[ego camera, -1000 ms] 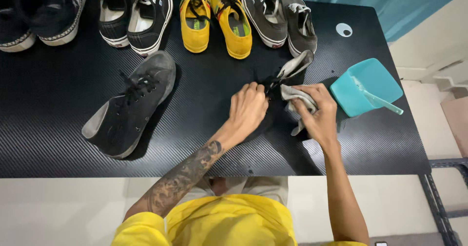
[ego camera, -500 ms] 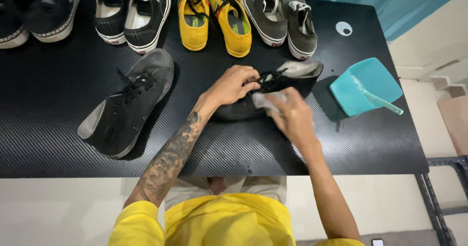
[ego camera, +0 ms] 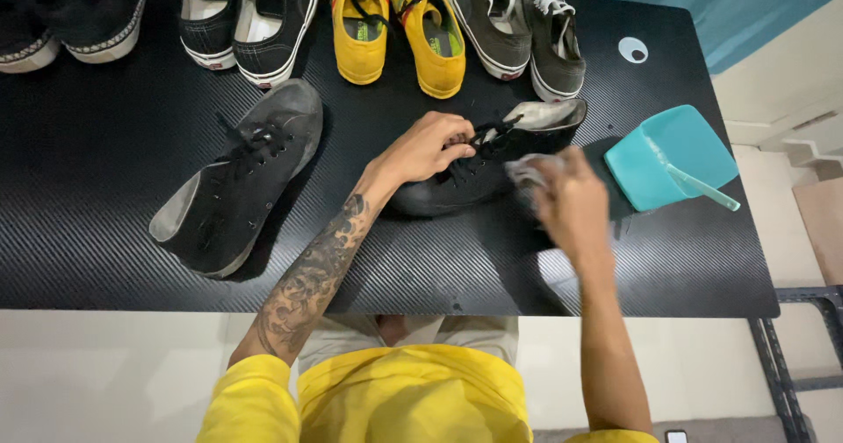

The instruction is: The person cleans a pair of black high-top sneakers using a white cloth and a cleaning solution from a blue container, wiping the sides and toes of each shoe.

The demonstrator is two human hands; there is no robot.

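Right hand (ego camera: pixel 571 201) slid rightward, rubbing cloth (ego camera: pixel 524 172) on one black shoe (ego camera: pixel 479 166).

A single head-worn camera looks almost straight down from above the person's chest onto a black table (ego camera: pixel 105 259). It faces away from the body: the yellow shirt (ego camera: pixel 413 399) fills the near bottom edge, and a row of shoes (ego camera: pixel 395 21) lines the far top edge, partly cut off. The table spans nearly the full width; pale floor (ego camera: pixel 790 127) shows at the right. Both forearms reach in from the near side. No second view exists.
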